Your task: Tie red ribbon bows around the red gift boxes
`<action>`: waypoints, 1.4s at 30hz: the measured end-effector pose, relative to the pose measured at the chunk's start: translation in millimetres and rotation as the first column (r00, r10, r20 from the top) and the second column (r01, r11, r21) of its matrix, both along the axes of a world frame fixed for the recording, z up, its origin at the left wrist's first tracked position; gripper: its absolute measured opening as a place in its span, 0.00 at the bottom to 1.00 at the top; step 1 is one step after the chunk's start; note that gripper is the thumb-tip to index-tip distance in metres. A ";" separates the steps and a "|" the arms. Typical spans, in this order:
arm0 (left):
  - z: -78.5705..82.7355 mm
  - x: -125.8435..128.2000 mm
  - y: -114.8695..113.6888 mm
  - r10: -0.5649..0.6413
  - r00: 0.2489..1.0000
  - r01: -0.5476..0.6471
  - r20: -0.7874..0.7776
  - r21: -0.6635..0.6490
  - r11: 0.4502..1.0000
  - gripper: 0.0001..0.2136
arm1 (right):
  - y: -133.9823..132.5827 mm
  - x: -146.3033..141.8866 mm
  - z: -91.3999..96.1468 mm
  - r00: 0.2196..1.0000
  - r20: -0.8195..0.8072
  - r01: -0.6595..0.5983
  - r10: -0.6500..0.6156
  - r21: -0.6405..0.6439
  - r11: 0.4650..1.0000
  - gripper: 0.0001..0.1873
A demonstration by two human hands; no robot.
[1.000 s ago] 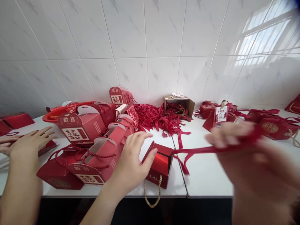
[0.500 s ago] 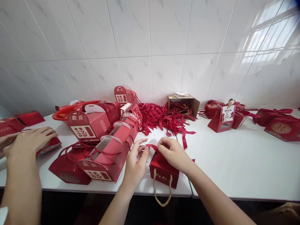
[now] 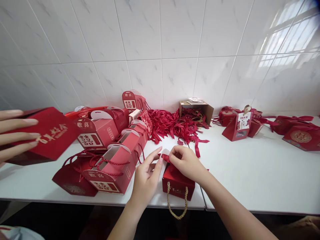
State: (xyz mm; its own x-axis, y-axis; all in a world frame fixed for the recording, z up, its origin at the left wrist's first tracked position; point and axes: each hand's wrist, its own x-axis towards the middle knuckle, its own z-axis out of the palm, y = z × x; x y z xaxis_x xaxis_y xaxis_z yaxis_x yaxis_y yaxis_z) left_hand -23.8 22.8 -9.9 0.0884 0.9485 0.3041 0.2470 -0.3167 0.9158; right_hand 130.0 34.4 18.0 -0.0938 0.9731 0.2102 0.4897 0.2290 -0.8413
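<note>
A small red gift box (image 3: 178,188) stands near the table's front edge, its gold rope handle (image 3: 178,216) hanging down over the edge. A red ribbon (image 3: 165,157) runs above the box between my two hands. My left hand (image 3: 147,176) is at the box's left, thumb and index finger pinched at one end of the ribbon. Over the box top, my right hand (image 3: 186,163) is closed with its fingertips pinching the ribbon; its curled fingers hide part of it.
Several pink-red boxes with cord handles (image 3: 117,166) crowd the left side. Behind lies a heap of red ribbons (image 3: 167,125) beside an open cardboard box (image 3: 207,113). More red boxes (image 3: 236,128) stand at the right. Another person's hand (image 3: 17,133) holds a red box (image 3: 57,130) at far left.
The box before me has shifted slightly right, and both my hands have moved slightly with the ribbon. At left, the other person has lifted a red box off the table.
</note>
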 end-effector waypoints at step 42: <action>-18.5 -3.8 -21.5 -0.055 0.666 0.131 -0.744 0.044 0.990 0.21 | -33.4 48.1 -54.1 0.236 -0.954 0.073 -0.184 -0.171 0.983 0.18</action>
